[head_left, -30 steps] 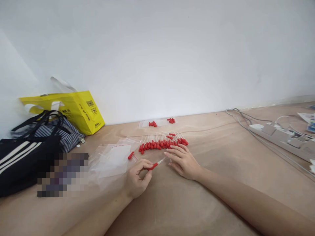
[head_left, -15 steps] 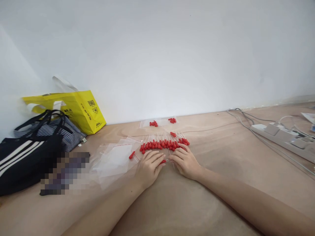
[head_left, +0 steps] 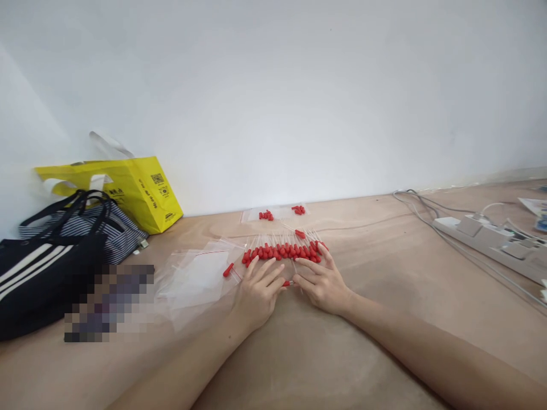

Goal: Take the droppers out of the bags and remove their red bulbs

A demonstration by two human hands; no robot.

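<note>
A glass dropper with a red rubber bulb (head_left: 286,283) lies between my two hands, low over the table. My left hand (head_left: 257,291) pinches its bulb end between thumb and forefinger, the other fingers stretched toward the row. At the tube end, my right hand (head_left: 321,283) closes its thumb and forefinger, with its remaining fingers reaching to the row's right end. Just beyond lies a row of red-bulbed droppers (head_left: 280,250), bulbs toward me and clear tubes pointing away. One single dropper (head_left: 228,270) rests on the bags left of my left hand.
Clear zip bags (head_left: 194,279) lie at left. Bagged droppers (head_left: 265,216) are near the wall. A yellow bag (head_left: 158,196), striped bag (head_left: 123,228) and black bag (head_left: 51,273) stand far left. At right is a white power strip (head_left: 491,242) with cables (head_left: 416,202).
The fingers of both hands have spread and lifted slightly toward the row, while thumbs and forefingers stay at the dropper. The view has shifted a little.
</note>
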